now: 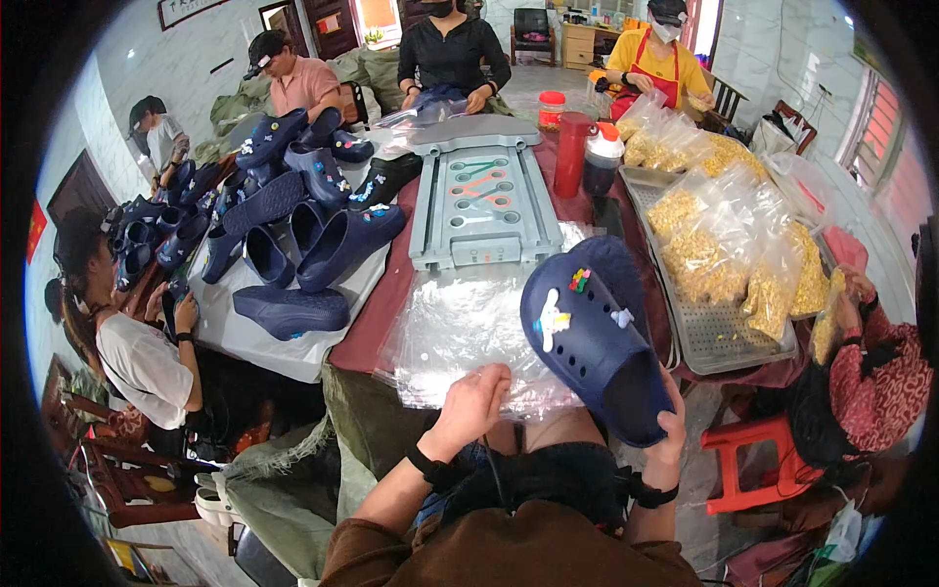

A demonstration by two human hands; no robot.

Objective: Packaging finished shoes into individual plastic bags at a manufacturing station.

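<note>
My right hand [671,430] grips the heel end of a navy blue clog [587,338] and holds it up over the table edge, toe pointing away. Small coloured charms sit on its top. My left hand [474,401] rests with curled fingers on the near edge of a stack of clear plastic bags [460,328] that lies on the red table [386,293] in front of me. It appears to pinch the top bag. A black band circles each wrist.
A grey plastic tray [479,201] lies beyond the bags. A pile of navy clogs [293,225] fills the table's left. A metal tray [714,338] holds bags of yellow pieces [724,225] at right. Red containers [572,152] stand behind. Several people sit around; a red stool [758,460] is at my right.
</note>
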